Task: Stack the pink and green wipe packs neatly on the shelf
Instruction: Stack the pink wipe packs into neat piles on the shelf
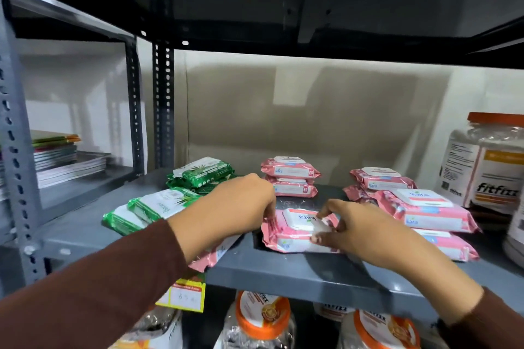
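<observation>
I pinch the pink pack point(297, 231) with both grips, left hand point(235, 207) and right hand point(360, 231), keeping it flat before lifting.

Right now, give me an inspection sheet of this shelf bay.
Surface: grey metal shelf, bare dark patch at centre.
Job's things: front pink pack flat near the front edge; pink pair stacked at back; pink piles on the right, askew; green packs overlapping loosely at left, more green packs behind.
Clutter: fitfizz jar at far right.
Hands: left hand and right hand on the ends of the front pink pack.
Cables: nothing seen.
Surroundings: booklets in the left bay; orange-lidded jars below.
</observation>
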